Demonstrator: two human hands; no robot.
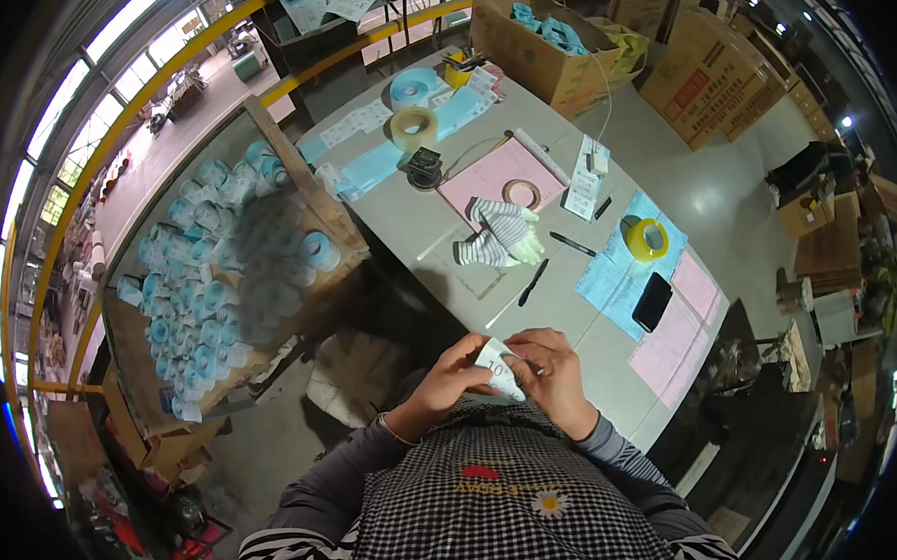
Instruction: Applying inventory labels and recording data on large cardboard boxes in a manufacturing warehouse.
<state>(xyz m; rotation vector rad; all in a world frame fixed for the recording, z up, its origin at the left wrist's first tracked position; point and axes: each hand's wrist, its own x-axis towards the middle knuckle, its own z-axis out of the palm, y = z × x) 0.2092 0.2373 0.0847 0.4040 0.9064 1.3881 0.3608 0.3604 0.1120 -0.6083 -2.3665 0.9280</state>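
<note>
Well, my left hand [451, 373] and right hand [556, 377], both curled nearly closed, pinch one white printed paper [501, 372]

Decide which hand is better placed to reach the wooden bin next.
Probably the left hand: the wooden bin stands on that side, farther from the right hand. Both hold printed paper.

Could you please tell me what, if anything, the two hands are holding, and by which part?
A piece of white paper: the left hand holds its left side, the right hand its right side.
</note>
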